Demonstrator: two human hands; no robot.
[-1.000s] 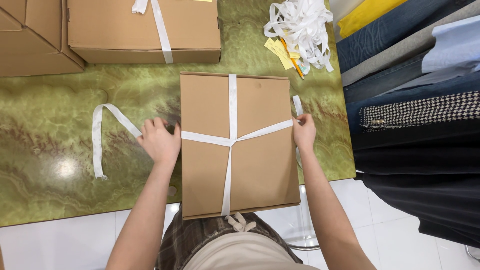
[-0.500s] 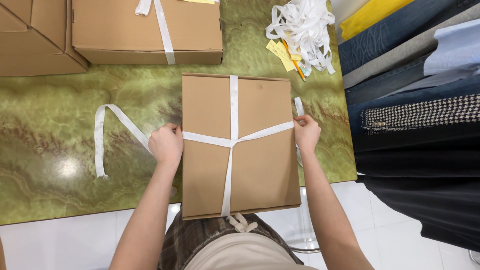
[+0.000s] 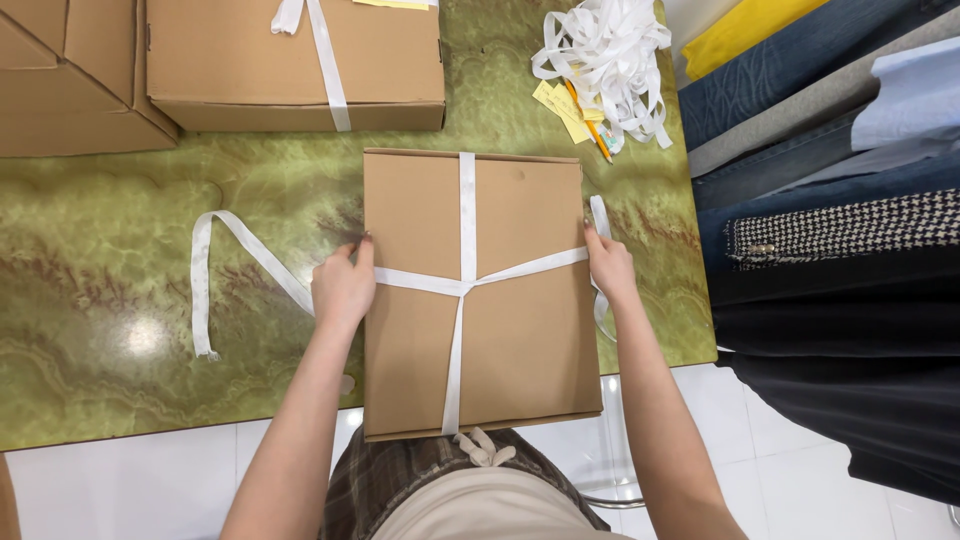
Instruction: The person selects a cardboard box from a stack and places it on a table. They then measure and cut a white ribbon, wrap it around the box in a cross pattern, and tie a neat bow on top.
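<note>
Head view: box point(image 3: 500, 340) lies lengthwise away from person.

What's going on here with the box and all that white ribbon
A person is tying white strap around a flat cardboard box on a green marbled table. The left hand presses the box's left edge, the right hand its right edge. The strap crosses over the lid, with a loose tail trailing left across the table. Another strapped box sits behind, beside a heap of spare strap.

Both bare forearms extend forward from the body, roughly parallel. The left hand point(image 3: 343, 287) is loosely curled, fingers pointing right. The right hand point(image 3: 610, 268) is curled, fingers pointing up and inward.
</note>
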